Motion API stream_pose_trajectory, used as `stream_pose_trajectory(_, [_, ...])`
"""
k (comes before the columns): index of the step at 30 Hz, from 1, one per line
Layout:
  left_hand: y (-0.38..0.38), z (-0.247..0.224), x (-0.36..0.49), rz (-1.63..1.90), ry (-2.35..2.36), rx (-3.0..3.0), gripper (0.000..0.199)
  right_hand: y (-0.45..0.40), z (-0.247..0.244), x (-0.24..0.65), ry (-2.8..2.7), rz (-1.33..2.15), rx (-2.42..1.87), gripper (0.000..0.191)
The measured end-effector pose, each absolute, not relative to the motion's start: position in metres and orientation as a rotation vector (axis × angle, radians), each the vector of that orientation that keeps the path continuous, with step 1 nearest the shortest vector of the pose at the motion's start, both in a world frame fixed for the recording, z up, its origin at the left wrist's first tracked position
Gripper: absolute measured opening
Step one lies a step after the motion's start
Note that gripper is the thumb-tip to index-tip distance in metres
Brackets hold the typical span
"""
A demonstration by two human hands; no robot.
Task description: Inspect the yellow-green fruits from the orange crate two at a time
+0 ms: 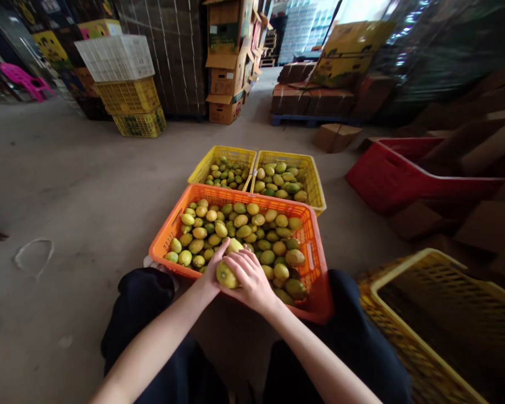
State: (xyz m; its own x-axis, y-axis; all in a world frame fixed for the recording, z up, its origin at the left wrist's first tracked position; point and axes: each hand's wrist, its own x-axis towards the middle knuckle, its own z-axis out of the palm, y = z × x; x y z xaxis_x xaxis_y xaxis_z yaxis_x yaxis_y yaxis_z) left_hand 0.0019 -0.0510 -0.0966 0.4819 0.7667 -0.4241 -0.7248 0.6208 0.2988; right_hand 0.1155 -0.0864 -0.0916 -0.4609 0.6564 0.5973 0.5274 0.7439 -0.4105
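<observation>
Both my hands are together above the near edge of an orange plastic crate [320, 261] filled with yellow-green lemons [242, 231]. My left hand [211, 273] is closed around the left side of a large yellow-green lemon [226, 275]. From the right, my right hand [252, 276] curls its fingers over the same lemon. A second lemon [234, 246] shows just beyond my fingers, beside the left thumb; whether a hand grips it I cannot tell. The palms and the undersides of the fruit are hidden.
Two yellow crates [322, 196] of similar fruit touch the orange crate's far side. At right stand a red crate [370, 178] with cardboard and a yellow crate [429, 259]. Stacked crates [128, 96], cartons [225, 84] and a loaded blue pallet [292, 120] stand farther back.
</observation>
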Motion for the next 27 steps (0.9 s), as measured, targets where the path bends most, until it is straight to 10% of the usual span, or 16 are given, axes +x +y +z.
stream_pose_trajectory(14, [-0.053, -0.05, -0.04, 1.328, 0.804, 0.824, 0.049, -0.062, -0.074, 0.148, -1.556, 0.239, -1.207, 0.041])
stream_pose_trajectory(27, [-0.052, -0.06, -0.043, 1.074, 0.529, 0.276, 0.036, -0.067, -0.07, 0.137, -0.924, 1.286, -1.008, 0.044])
